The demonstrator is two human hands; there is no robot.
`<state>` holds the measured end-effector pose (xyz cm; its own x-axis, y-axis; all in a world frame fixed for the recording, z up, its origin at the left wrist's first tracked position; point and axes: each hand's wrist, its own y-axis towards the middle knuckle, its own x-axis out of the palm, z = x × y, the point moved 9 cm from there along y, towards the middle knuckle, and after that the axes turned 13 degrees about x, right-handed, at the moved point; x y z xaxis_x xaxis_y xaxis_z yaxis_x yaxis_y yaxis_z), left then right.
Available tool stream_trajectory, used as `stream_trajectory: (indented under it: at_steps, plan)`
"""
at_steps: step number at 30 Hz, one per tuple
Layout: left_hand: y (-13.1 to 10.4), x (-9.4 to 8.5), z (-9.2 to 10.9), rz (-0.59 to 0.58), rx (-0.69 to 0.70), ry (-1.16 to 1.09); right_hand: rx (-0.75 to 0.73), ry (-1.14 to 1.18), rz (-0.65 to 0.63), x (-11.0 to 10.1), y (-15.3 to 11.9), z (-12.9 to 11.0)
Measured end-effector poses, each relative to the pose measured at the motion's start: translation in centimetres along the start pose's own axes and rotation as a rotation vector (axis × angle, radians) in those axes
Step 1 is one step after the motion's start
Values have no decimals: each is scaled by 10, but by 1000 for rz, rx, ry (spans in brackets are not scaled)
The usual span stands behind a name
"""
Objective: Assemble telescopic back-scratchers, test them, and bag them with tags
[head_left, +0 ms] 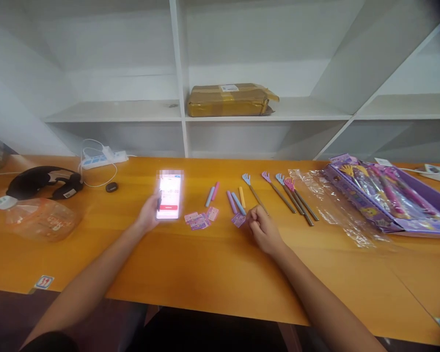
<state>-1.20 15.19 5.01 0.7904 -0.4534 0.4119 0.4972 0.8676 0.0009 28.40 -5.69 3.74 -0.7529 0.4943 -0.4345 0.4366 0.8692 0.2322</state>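
Note:
My left hand (149, 214) grips a smartphone (169, 195) upright above the table, its lit screen facing me. My right hand (262, 229) rests on the table as a loose fist, and nothing shows in it. Just left of that fist lies a small purple card (238, 220). Near it are purple, blue and yellow tubes (241, 197). Between my hands lie more purple cards (200, 221), with a blue and a pink tube (212, 194) behind them. Beyond the fist, a blue hand-shaped back scratcher (254, 192) lies at a slant; several others (291, 198) spread rightward.
At right, a purple display box (388, 195) holds wrapped back scratchers, beside clear plastic wrapping (333, 210). To the left are a plastic jug (44, 219), a black neck-pillow-like item (40, 181) and a power strip (104, 160). A taped carton (229, 100) sits on the shelf.

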Motion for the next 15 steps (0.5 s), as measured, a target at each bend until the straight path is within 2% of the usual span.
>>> stream_trajectory:
  at_steps: [5,10,12,15]
  plan:
    - [5,-65,11,138,-47,63,14,-35,-14,1,-2,5]
    - [2,-129,27,290,-135,351,32,-84,-56,5,-9,1]
    - [2,-144,36,304,-126,509,25,-96,-64,6,-12,-3]
    - [3,-157,55,319,-39,784,25,-141,-56,4,-14,-6]
